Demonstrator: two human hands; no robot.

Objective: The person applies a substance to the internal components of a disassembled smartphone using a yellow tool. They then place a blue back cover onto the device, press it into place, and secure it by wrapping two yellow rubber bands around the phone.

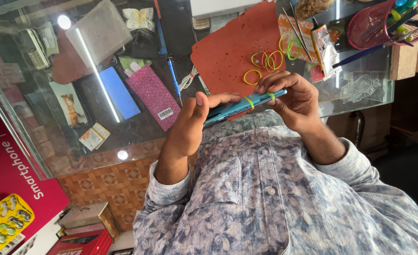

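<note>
Far left, under the glass countertop (pixel 38 123): a clear grey plastic box (pixel 104 30), a flat blue rectangular slab (pixel 119 92) and a glittery pink pouch with a barcode sticker (pixel 154 94), lying side by side. Just right of the pouch, a slim blue-handled screwdriver (pixel 173 78), tip pointing towards the body.

Next, the left hand (pixel 190 123), raised above the counter's near edge, thumb upright, fingers curled around the left end of a thin flat teal device (pixel 232 108). Device held level between both hands, in the air, just in front of the patterned shirt and over the counter edge. Two yellow rubber bands (pixel 249 102) wrapped across its right half, set slightly apart.

Behind the device, a rough red-orange sheet (pixel 232 45) spread on the glass, with loose yellow and green rubber bands (pixel 268 60) scattered on its right part.

Then the right hand (pixel 297 97), closed over the device's right end, fingertips pinching at the outer band.

Far right, top corner: a pink mesh basket (pixel 372 28) holding pens and tools.
</note>
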